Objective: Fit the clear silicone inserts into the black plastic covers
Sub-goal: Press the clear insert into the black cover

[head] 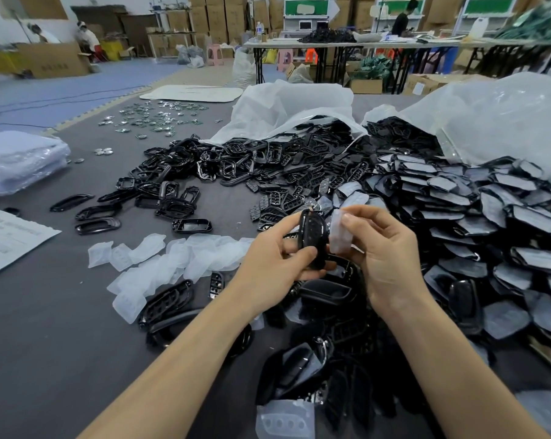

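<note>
Above the middle of the worktop [62,327], your left hand [277,258] grips one black cover [312,240], thumb and fingers curled round its lower half. Cover stands on end, long axis near vertical, top leaning slightly away from you. Your right hand [388,251] pinches a clear silicone insert [340,234] between thumb and fingertips, just right of the cover. Insert is also upright, long axis about parallel to the cover. Can't tell if the two touch.

Loose clear inserts [172,258] lie flat in a spread on the worktop to your left, pointing every which way. Black frames [185,185] are scattered beyond them. Left white bag [283,103] lies on its side, mouth toward you, black parts [299,147] spilling out of it. Right white bag [495,122] likewise, black pieces at its mouth. Covers with inserts already in [457,201] are heaped at your right, overlapping like shingles. More black parts are piled close in front of you. Small metal discs [153,118] sit far left, well apart from the piles.
</note>
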